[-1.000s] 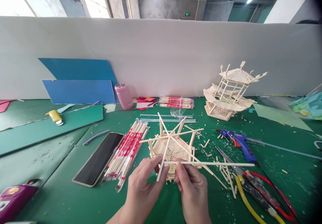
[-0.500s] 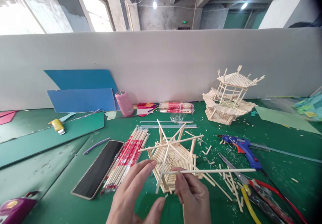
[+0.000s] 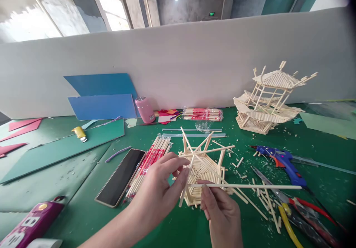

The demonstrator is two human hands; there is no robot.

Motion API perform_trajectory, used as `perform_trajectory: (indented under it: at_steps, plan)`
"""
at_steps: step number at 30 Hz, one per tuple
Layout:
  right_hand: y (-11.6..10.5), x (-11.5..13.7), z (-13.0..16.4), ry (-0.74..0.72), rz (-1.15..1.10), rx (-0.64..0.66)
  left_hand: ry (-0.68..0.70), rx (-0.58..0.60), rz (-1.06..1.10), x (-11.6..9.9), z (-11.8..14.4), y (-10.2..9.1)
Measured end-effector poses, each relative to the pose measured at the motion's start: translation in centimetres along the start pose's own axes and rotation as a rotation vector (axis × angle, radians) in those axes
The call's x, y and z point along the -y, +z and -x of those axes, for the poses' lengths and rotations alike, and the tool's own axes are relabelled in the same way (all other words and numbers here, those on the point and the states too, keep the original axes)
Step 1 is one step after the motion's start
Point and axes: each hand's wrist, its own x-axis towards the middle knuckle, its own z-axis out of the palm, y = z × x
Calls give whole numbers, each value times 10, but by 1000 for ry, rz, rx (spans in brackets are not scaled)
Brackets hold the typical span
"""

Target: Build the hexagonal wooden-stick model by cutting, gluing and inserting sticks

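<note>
Between the thumb and fingers of my right hand (image 3: 222, 211) is a long pale wooden stick (image 3: 258, 186), lying nearly level and pointing right. Its left end reaches the front of a small polygonal stick model (image 3: 203, 172), where a sloping roof stick (image 3: 183, 194) comes down. My left hand (image 3: 164, 181) is closed with thumb and forefinger on that roof stick, left of the model's middle. The model has a spiral floor of sticks, short posts and roof sticks meeting at a centre point. Part of its left side is hidden by my left hand.
A finished-looking stick pavilion (image 3: 269, 103) stands at the back right. On the right lie a blue glue gun (image 3: 280, 162), scissors (image 3: 269, 185), pliers (image 3: 314, 218) and stick offcuts. A phone (image 3: 121, 177) and bagged sticks (image 3: 151, 159) lie left; a pink cylinder (image 3: 145, 110) stands behind.
My left hand has moved from open beside the model to closing on its front roof stick. The right hand still holds the long stick. The whole view has shifted and tilted slightly.
</note>
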Motion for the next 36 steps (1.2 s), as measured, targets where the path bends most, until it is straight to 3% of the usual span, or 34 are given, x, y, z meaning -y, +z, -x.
perform_trajectory:
  at_steps: [4,11,17,36]
  plan:
    - [-2,0,0,-11,36,14,-64,112,24,5,-5,1]
    - [-6,-2,-2,-65,73,51,-184,145,188,9,-3,5]
    - [-8,-3,-3,-68,110,84,-234,156,197,11,-3,8]
    - [-9,-4,-5,-151,129,126,-217,184,319,13,-4,10]
